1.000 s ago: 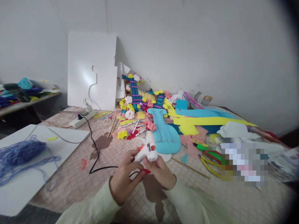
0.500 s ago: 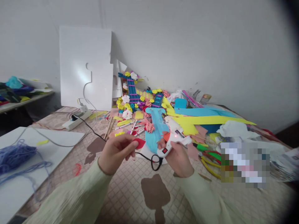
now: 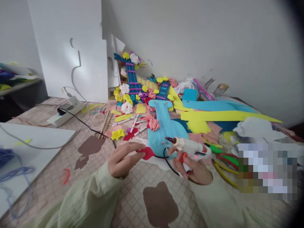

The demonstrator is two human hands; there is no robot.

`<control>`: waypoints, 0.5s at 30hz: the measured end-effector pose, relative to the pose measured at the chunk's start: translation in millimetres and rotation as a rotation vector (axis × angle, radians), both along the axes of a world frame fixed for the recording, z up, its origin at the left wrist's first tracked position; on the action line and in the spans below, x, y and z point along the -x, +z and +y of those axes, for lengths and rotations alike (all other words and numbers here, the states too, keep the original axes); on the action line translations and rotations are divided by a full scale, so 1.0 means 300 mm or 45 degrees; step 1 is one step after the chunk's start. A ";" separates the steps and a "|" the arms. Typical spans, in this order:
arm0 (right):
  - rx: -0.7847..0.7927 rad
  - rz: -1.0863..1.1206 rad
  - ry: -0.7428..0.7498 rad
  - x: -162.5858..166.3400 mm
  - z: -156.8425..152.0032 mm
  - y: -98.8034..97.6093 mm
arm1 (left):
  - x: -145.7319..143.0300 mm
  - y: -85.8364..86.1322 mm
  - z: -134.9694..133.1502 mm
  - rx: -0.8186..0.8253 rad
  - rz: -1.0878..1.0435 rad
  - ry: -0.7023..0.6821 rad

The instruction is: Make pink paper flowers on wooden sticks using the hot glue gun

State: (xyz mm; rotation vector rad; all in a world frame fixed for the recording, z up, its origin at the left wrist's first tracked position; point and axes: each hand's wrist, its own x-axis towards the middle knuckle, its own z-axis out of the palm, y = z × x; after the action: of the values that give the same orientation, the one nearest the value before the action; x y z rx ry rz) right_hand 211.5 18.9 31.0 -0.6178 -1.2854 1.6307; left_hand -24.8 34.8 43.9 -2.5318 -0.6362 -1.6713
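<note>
Between the fingers of my left hand (image 3: 124, 159) is a small red paper petal (image 3: 148, 153). My right hand (image 3: 196, 169) is wrapped around a white hot glue gun (image 3: 190, 145); its dark nozzle points left, and a small red light glows on its side. The gun's black cord (image 3: 169, 163) loops below the handle. Behind both hands lies a light-blue guitar-shaped cutout (image 3: 163, 125) with a pink paper flower (image 3: 154, 124) on its left side. Left of it are a yellow paper flower (image 3: 117, 134) and red paper pieces (image 3: 130, 134).
A white power strip (image 3: 66, 111) and a white board with blue yarn (image 3: 6, 156) lie at left. Two decorated dark-blue guitars (image 3: 133, 76) stand at the back among paper flowers. Yellow paper strips (image 3: 232, 116), green-handled pliers (image 3: 219, 152) and white crumpled material (image 3: 257, 129) lie right.
The glue gun has turned so its nozzle now points left, and my right hand has moved right and down. My left hand has moved slightly right with the petal. The camera view has shifted.
</note>
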 end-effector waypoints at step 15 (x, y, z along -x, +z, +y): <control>0.016 -0.388 -0.053 -0.036 -0.071 -0.034 | 0.071 0.083 -0.041 0.086 0.305 -0.077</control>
State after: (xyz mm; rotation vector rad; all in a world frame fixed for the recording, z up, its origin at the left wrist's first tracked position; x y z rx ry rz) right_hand 222.3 -2.4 20.8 -0.9221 -1.4697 1.5523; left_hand -46.2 22.6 68.8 -2.7660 -0.6103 -1.3520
